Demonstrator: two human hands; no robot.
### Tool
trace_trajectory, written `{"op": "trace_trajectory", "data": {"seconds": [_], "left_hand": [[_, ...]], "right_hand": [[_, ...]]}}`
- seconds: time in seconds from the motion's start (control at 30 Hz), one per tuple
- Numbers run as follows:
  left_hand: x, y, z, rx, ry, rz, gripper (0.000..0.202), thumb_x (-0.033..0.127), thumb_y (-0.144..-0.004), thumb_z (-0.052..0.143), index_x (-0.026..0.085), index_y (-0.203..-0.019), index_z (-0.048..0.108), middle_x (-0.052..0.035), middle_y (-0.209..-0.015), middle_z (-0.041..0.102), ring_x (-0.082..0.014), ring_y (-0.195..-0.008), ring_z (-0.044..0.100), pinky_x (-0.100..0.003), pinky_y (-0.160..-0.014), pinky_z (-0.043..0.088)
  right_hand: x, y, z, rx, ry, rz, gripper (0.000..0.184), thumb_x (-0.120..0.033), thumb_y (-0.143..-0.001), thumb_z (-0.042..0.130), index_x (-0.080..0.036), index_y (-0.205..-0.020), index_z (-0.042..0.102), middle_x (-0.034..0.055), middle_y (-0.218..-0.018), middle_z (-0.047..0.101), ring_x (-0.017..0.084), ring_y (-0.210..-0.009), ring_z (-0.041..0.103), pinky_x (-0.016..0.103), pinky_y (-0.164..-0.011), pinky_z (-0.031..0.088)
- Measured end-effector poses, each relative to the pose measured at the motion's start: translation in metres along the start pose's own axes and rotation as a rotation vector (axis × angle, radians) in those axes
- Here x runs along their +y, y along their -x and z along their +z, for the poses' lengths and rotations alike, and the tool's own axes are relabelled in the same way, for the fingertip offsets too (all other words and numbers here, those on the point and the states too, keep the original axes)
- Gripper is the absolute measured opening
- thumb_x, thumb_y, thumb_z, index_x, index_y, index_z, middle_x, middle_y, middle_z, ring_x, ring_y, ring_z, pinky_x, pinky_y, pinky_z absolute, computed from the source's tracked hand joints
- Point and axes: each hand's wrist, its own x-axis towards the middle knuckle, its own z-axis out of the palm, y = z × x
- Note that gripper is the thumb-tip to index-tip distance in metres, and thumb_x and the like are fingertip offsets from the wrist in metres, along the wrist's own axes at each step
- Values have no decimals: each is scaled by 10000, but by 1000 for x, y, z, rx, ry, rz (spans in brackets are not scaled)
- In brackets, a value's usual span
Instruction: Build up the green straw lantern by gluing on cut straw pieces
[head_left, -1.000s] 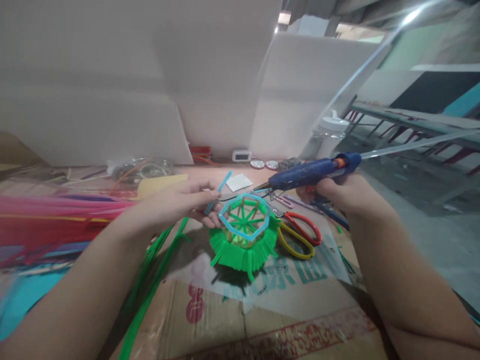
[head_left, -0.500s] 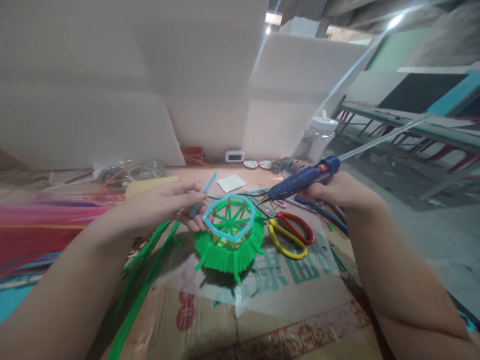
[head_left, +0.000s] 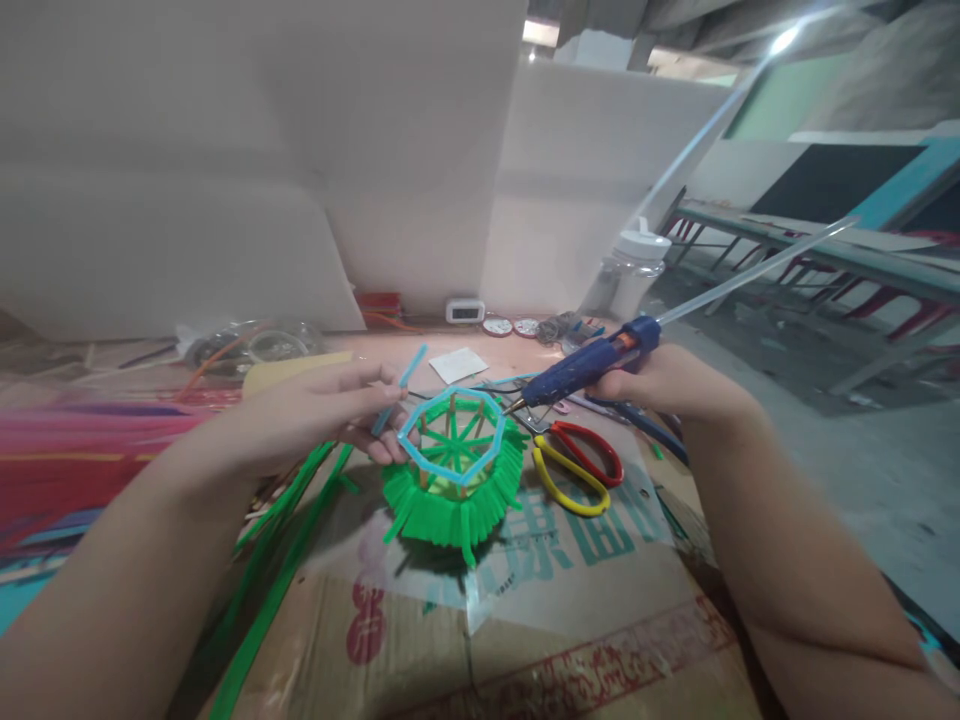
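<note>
My right hand point(head_left: 660, 380) grips a blue hot glue gun point(head_left: 574, 372) with a long clear glue stick point(head_left: 757, 270) out of its back. The gun's nozzle meets or nearly meets the light-blue eight-sided rim point(head_left: 424, 462) of a small craft frame. Green fringed strips point(head_left: 450, 520) spread around the frame's base, with brown upright sticks between base and rim. Pinched between thumb and finger of my left hand point(head_left: 367, 405) is a short light-blue strip point(head_left: 412, 367). The lower fingers of that hand are beside the frame's left side, perhaps touching it.
Scissors with red and yellow handles point(head_left: 574, 485) lie right of the frame on printed cardboard point(head_left: 420, 650). Long green strips point(head_left: 262, 630) run along the left. Behind stand a small white digital clock point(head_left: 465, 311), a white card point(head_left: 458, 365) and a clear bottle point(head_left: 630, 275).
The whole view has shifted slightly, so things appear a little further left. Both hands keep their holds, and the nozzle stays at the rim's right side.
</note>
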Motion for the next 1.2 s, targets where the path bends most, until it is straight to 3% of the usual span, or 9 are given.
{"op": "trace_trajectory", "data": {"seconds": [0.47,1.0,1.2], "left_hand": [[0,0,1,12,4,9,447,618,-743,791,197,-794,653,30,-756,609,-144,-643,691,-244,-586,630],[-2,0,-1,-16,-3,5,339,541,-828,737,213,-889,674,6,-832,648,-164,-703,698,-258,-618,625],[-2,-1,-1,-8,-8,7,374,564,-793,756,209,-843,650,4,-820,648,-169,-686,691,-273,-615,627]], "right_hand": [[2,-1,-3,-47,-69,-25,389,-513,-625,845,-262,-903,740,18,-786,710,290,-850,680,363,-702,574],[0,-2,-1,-58,-79,-39,416,-495,-607,855,-253,-927,743,6,-828,732,295,-905,691,364,-742,584],[3,-2,1,-35,-67,-41,423,-495,-630,840,-260,-967,738,14,-850,740,306,-922,694,372,-731,581]]}}
